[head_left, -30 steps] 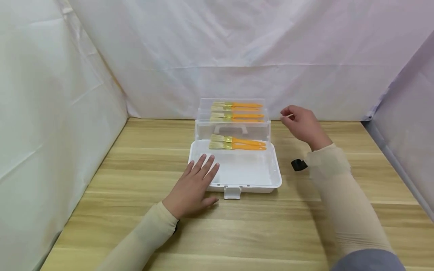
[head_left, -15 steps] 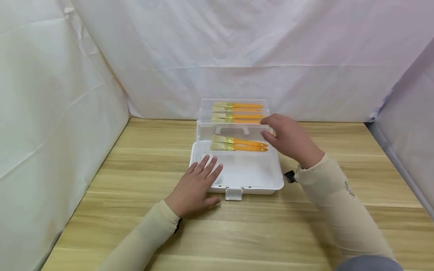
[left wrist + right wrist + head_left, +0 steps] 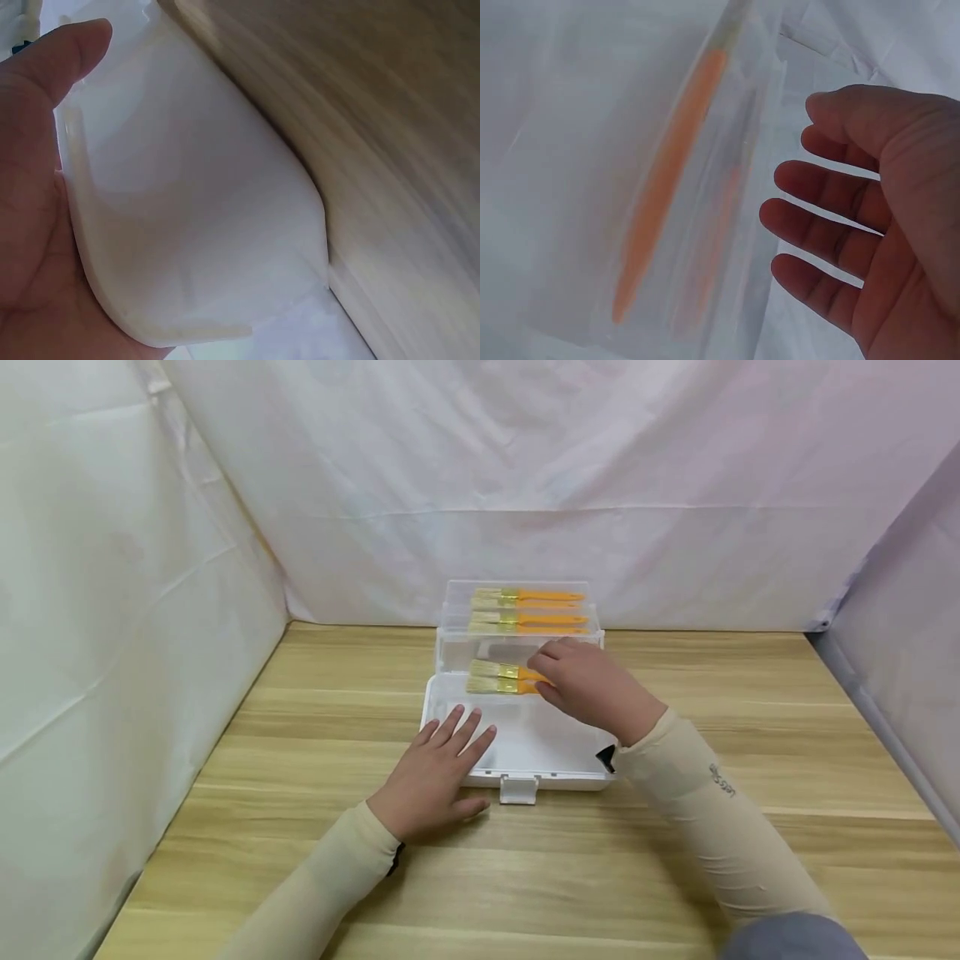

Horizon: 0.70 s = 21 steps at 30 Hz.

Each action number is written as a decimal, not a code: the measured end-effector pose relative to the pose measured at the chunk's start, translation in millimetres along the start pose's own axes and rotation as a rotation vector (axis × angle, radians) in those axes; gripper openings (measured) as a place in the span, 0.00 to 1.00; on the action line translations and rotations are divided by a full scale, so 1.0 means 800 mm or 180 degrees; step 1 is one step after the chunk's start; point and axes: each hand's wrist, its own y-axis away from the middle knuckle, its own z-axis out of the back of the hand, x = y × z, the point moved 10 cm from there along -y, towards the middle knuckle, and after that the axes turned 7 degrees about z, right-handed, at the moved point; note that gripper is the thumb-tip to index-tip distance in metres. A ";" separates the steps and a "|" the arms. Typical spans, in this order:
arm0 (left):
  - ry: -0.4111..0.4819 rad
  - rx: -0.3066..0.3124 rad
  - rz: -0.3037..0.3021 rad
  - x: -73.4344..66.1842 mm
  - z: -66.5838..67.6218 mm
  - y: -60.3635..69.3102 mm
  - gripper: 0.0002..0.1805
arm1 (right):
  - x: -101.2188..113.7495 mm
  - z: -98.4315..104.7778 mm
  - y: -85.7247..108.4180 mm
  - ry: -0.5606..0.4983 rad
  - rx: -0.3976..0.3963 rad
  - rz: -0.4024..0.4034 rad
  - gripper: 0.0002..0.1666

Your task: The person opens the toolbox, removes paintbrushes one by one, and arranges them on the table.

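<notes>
The person's left hand (image 3: 427,781) rests at the near left corner of a white plastic case (image 3: 532,735) standing open on the wooden table (image 3: 315,735), fingers spread nearly straight, palm against the rim, nothing gripped. At the back of the case's white base, two orange-handled paintbrushes (image 3: 495,677) lie side by side, bristles leftward; four more brushes (image 3: 551,619) sit in the clear plastic section (image 3: 456,647) behind. The right hand (image 3: 592,685) is over their handles, fingers loosely bent, thumb apart, holding nothing I can see.

White sheeting (image 3: 525,452) screens a wood-grain table's (image 3: 810,727) far side.
</notes>
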 end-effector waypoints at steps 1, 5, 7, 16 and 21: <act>-0.0006 0.0006 0.0009 0.000 0.000 0.000 0.50 | 0.001 -0.003 -0.001 0.0055 0.0038 0.0017 0.15; -0.0012 0.0010 0.0026 -0.001 0.001 -0.001 0.50 | 0.006 -0.013 -0.004 0.0265 0.0083 0.0107 0.13; -0.0017 0.0013 0.0031 -0.001 0.002 -0.001 0.50 | 0.008 -0.016 -0.004 0.0376 0.0041 0.0159 0.11; -0.0048 -0.0038 0.0020 0.000 0.001 -0.001 0.50 | 0.016 -0.029 -0.002 0.0501 0.0043 0.0364 0.16; -0.0041 -0.0042 0.0015 0.001 -0.002 -0.003 0.49 | 0.015 -0.036 -0.003 0.0514 0.0190 0.0336 0.15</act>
